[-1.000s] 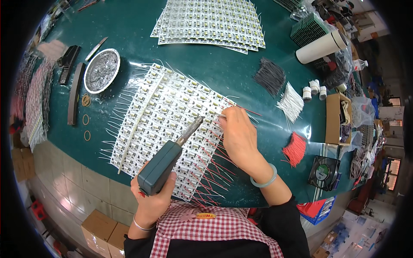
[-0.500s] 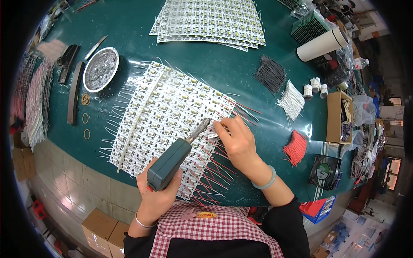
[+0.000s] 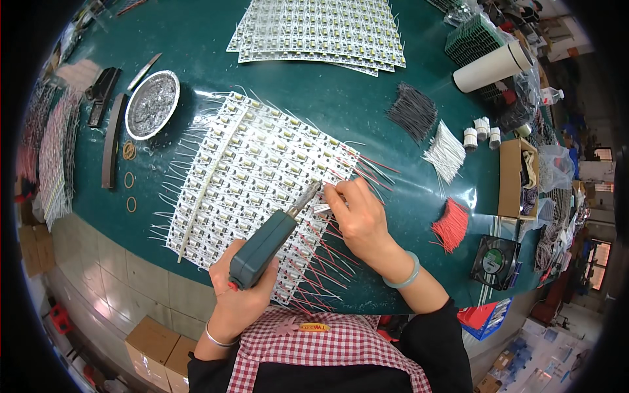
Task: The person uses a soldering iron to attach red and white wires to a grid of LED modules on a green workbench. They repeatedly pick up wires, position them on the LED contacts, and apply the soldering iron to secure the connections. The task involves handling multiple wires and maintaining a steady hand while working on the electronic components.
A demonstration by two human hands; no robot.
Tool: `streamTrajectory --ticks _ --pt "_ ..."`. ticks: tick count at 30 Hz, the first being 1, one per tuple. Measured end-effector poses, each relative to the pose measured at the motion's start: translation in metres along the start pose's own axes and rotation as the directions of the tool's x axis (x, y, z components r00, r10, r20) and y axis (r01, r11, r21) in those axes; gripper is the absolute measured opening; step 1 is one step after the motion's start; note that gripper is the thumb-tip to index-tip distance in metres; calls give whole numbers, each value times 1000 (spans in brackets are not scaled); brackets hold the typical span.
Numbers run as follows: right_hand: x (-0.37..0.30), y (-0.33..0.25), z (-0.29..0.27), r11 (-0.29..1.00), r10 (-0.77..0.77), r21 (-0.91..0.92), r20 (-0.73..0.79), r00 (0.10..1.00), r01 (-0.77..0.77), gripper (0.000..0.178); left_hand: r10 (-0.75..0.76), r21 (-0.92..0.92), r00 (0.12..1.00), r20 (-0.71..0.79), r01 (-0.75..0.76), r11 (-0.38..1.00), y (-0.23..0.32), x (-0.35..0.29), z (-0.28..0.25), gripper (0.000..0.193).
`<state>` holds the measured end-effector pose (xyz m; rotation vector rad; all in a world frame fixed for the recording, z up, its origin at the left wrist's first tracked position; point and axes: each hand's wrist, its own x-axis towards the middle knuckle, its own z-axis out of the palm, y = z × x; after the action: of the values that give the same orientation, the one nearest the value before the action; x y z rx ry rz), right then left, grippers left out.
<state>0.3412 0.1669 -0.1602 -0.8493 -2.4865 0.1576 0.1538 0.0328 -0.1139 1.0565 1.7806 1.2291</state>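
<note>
My left hand is wrapped round the handle of a dark green soldering gun. Its metal tip reaches the right part of a white circuit board panel dotted with small yellowish components. Beside that tip, my right hand has thumb and fingers closed on thin white wires; how many is hidden by the fingers. Red and white wires stick out along the panel's right edge, and white ones along its left edge. A pale narrow strip lies across the panel's left part.
A stack of similar panels lies at the far side. On the left are a silvery bowl, dark bars and rubber bands. Black, white and red wire bundles lie right, near a fan and white tumbler.
The soldering gun's body has swung slightly to the right, while its tip stays near the same spot. My right hand has barely moved; the white wires in it sit at a slightly different angle.
</note>
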Motion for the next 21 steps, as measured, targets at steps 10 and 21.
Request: streamTrajectory --ticks 10,21 --pt "0 -2 -2 1000 25 1 10 1000 -25 30 197 185 872 -448 -125 975 -1 -12 -50 39" --pt "-3 -1 -16 838 349 459 -38 936 -294 26 14 -146 785 -619 -133 980 -15 46 -87 28"
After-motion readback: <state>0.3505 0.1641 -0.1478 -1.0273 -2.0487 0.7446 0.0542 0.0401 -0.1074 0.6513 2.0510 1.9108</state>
